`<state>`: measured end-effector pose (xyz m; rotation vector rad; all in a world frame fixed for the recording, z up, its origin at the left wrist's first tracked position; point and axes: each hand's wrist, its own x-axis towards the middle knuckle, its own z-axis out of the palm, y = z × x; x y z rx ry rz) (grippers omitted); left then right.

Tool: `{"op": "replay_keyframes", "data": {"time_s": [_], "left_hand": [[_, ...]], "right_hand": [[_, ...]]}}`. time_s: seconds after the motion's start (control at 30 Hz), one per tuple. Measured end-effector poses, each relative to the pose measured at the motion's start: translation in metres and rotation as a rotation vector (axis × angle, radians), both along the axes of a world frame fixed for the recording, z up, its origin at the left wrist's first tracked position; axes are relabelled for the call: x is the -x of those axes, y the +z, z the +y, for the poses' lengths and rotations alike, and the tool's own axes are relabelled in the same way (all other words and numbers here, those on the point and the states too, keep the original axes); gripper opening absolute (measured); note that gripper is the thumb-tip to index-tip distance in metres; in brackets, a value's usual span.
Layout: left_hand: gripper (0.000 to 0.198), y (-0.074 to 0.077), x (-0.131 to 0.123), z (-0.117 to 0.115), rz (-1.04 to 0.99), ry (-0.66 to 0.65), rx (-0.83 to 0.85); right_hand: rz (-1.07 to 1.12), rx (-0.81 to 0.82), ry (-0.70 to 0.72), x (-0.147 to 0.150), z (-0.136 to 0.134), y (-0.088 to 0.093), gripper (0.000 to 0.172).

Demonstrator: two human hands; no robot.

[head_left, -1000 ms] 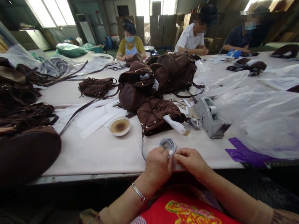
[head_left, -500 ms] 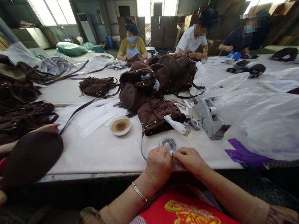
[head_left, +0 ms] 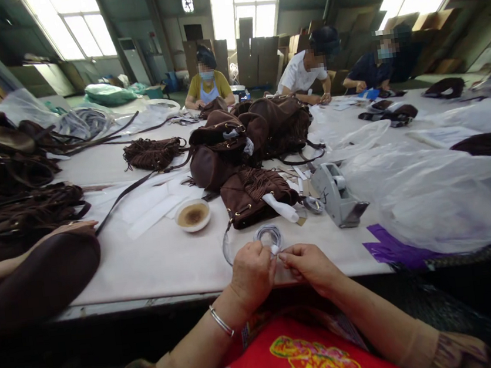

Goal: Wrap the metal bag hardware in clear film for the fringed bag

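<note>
Near the table's front edge, my left hand (head_left: 252, 270) is closed around the lower part of a coiled strap (head_left: 268, 233) wrapped in greyish, see-through plastic. From the coil the strap curves left and up to a dark brown fringed bag (head_left: 247, 194), which lies on its side with white paper sticking out. A small white bit shows between my hands at the coil's lower edge. Close beside it, my right hand (head_left: 310, 266) has thumb and forefinger pinched together; what they hold is too small to make out.
Behind the bag rises a heap of brown bags (head_left: 261, 126). A bowl of brownish liquid (head_left: 193, 215) stands left, a grey tape dispenser (head_left: 339, 197) right. Plastic sheeting (head_left: 433, 198) covers the right side. At left, a neighbour's arm (head_left: 23, 256) is at a brown bag (head_left: 47, 271). Several people work across the table.
The view has shifted a little, so the table's things sit slightly further left. My right fingertips have drawn slightly away from the white bit. The neighbour's bag at left has moved lower.
</note>
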<state>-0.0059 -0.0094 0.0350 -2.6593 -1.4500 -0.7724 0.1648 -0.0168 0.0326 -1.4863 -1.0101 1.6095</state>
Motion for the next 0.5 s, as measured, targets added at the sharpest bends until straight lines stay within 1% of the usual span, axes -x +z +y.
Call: {"op": "replay_keyframes", "data": {"time_s": [0.1,0.2,0.33,0.4,0.5], "left_hand": [[0.009,0.002,0.0,0.001,-0.093,0.001,0.058],[0.01,0.005,0.001,0.002,-0.236,-0.025,0.147],[0.021,0.016,0.005,0.005,-0.402,-0.048,0.3],[0.028,0.025,0.008,0.006,-0.46,-0.041,0.415],[0.034,0.038,0.015,0.007,-0.607,-0.047,0.67]], "right_hand": [[0.07,-0.003,-0.001,0.003,0.0,0.003,0.043],[0.138,-0.035,0.01,0.005,-0.001,0.004,0.04],[0.106,-0.211,-0.014,0.008,0.0,0.003,0.033],[0.051,-0.308,-0.018,0.009,0.0,0.004,0.03],[-0.008,-0.403,-0.003,0.011,0.001,0.01,0.031]]}}
